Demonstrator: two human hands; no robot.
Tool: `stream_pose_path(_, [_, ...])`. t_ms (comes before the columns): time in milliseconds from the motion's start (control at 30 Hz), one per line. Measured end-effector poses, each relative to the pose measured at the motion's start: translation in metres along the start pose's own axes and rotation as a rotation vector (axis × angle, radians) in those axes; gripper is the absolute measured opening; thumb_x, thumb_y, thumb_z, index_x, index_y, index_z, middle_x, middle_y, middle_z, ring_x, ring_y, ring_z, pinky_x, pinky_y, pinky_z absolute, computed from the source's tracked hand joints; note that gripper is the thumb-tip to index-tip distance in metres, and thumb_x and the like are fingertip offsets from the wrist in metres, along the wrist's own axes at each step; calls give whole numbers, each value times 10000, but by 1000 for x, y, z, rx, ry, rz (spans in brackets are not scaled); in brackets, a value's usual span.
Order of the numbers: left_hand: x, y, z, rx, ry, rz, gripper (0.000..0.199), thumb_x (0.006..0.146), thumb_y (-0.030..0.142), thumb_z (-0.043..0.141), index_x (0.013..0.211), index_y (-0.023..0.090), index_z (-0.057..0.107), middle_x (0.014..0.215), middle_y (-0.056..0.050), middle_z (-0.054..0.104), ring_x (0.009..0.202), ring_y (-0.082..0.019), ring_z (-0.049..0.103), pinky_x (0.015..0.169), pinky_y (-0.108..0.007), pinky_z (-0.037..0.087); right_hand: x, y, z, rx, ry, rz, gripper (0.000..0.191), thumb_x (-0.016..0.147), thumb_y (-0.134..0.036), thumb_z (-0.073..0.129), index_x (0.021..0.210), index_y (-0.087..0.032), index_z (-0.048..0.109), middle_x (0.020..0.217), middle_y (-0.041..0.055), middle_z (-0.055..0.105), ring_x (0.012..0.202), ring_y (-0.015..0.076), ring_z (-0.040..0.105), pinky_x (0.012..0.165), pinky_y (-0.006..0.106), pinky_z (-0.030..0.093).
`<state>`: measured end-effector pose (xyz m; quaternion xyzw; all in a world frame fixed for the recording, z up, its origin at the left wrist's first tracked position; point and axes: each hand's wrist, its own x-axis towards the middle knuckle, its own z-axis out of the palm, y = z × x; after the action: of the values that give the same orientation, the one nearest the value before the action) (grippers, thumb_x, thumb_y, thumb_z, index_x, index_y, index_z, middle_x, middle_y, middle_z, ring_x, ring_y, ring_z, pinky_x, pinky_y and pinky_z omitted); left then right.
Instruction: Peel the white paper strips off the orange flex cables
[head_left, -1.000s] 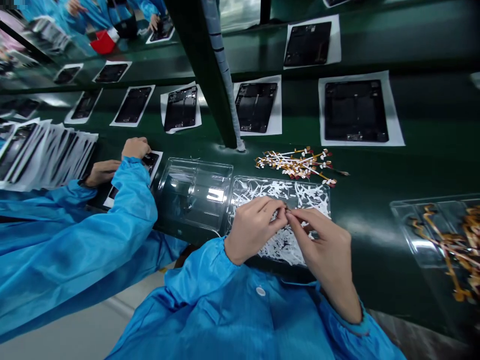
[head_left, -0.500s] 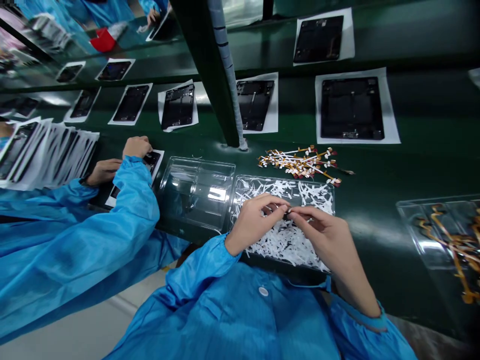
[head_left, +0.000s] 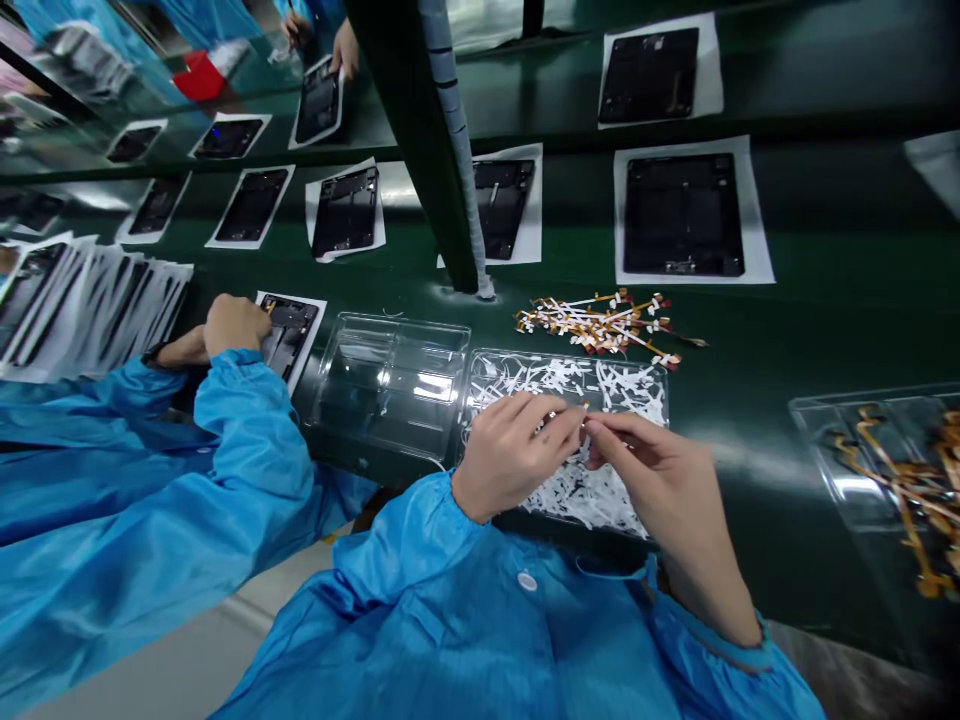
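Note:
Over a clear plastic tray (head_left: 667, 395) filled with white backing strips (head_left: 581, 505), my left hand (head_left: 514, 450) and my right hand (head_left: 667, 475) meet at the fingertips. Both are closed in a pinch on a small flex cable (head_left: 586, 406); only tiny shiny and orange bits of it show between the fingers. The left fingers are curled, hiding most of the cable. Just beyond the tray lies a loose pile of orange and white flex cables (head_left: 600, 325).
An open clear tray (head_left: 390, 385) stands to the left. At right, another clear tray (head_left: 817, 402) holds orange flex cables. Black device panels (head_left: 684, 215) on white sheets line the green belt behind. A green post (head_left: 420, 150) rises ahead. A co-worker's hands (head_left: 232, 328) work at left.
My left hand has rolled over, its fingers curling in more, while the pinch stays in place. The panels on the near belt shifted left. The co-worker's hand moved left, uncovering a panel.

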<state>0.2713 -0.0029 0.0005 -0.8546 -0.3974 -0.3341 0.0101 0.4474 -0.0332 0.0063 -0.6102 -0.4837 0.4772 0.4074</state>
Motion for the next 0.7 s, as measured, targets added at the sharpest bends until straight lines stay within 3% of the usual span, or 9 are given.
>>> stream_pose_path(200, [-3, 0, 4, -7, -12, -65, 81, 972, 205, 635, 1032, 187, 687, 930, -27, 748, 830, -162, 704, 727, -295, 554, -2, 3, 5, -25, 3, -36, 255, 925, -439, 687, 1017, -223, 789, 720, 25, 712, 636, 170, 673, 593, 282, 564])
stream_pose_path(500, [-5, -4, 3, 17, -47, -51, 101, 969, 180, 614, 1041, 181, 686, 913, -28, 744, 808, -159, 693, 692, -289, 540, 0, 8, 10, -57, -32, -36, 252, 946, -441, 663, 1025, -223, 761, 741, 18, 707, 647, 169, 672, 598, 281, 537])
stream_pose_path(700, [-8, -12, 4, 10, -96, -142, 124, 969, 146, 558, 938, 165, 676, 878, -39, 712, 801, -164, 681, 654, -274, 514, -4, 14, -11, -262, -45, -54, 223, 970, -442, 619, 962, -235, 701, 886, 36, 719, 784, 183, 653, 690, 297, 499])
